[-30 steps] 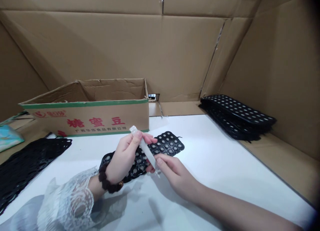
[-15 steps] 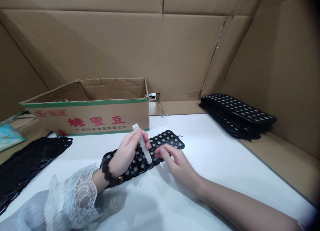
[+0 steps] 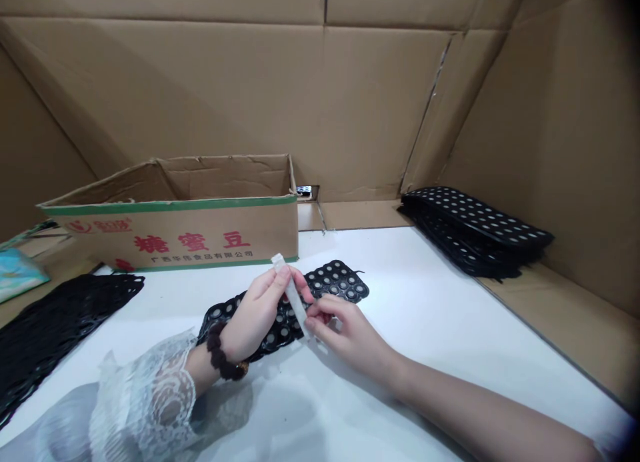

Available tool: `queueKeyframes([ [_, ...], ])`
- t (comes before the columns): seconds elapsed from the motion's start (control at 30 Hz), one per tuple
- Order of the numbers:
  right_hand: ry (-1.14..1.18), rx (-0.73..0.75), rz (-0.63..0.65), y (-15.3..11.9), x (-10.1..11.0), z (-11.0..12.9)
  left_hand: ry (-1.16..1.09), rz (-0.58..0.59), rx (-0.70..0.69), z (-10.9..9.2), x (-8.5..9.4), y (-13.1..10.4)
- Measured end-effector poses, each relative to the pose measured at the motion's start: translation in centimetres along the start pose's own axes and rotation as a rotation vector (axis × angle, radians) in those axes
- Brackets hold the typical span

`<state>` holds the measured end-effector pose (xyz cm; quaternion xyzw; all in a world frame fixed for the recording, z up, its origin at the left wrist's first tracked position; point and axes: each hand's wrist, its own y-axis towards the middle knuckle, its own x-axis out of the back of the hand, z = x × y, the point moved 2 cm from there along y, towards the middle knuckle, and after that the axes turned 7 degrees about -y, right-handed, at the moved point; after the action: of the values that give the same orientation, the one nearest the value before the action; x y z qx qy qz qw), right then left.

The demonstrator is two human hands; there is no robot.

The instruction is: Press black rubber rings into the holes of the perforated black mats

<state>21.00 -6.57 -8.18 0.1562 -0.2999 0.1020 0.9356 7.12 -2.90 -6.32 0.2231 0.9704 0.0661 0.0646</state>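
My left hand (image 3: 263,305) is closed, thumb on top, around a narrow white strip (image 3: 294,295) that looks like a flat stack of paper or stickers. The strip slants down to the right over a black sheet (image 3: 337,279) with rows of pale round dots, which lies on the white table. My right hand (image 3: 340,322) has thumb and forefinger pinched at the strip's lower right edge; anything small between the fingertips is hidden. Both hands and the strip cover the middle of the black sheet.
An open cardboard box (image 3: 220,232) with green edging and red lettering stands behind my left hand. Black sheets with dots (image 3: 475,229) are piled at the back right. More black sheets (image 3: 60,322) lie at the left, near a blue-green packet (image 3: 20,274). Cardboard walls (image 3: 240,89) surround the table.
My right hand has moved slightly left and down, so its fingertips now meet the strip. The strip has shifted slightly right and down with my left hand.
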Motion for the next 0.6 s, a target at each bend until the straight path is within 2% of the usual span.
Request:
queueKeyframes([
  [0.2,-0.069,0.071,0.068,-0.3,-0.9,-0.3,0.046,0.017,-0.038,-0.7,-0.3,-0.4],
  [0.33,-0.106,0.134,0.069,-0.5,-1.4,-0.3,0.084,0.047,-0.059,-0.9,-0.6,-0.7],
  [0.4,-0.102,0.152,0.065,-0.5,-1.5,-0.4,0.077,0.022,-0.081,-0.9,-0.7,-0.9],
  [0.5,-0.092,0.151,0.06,-0.6,-1.6,-0.6,0.019,0.009,-0.067,-0.8,-1.0,-1.0],
  [0.6,-0.079,0.142,0.07,-0.5,-1.6,-0.6,-0.109,0.049,0.009,-0.3,-1.0,-0.9],
])
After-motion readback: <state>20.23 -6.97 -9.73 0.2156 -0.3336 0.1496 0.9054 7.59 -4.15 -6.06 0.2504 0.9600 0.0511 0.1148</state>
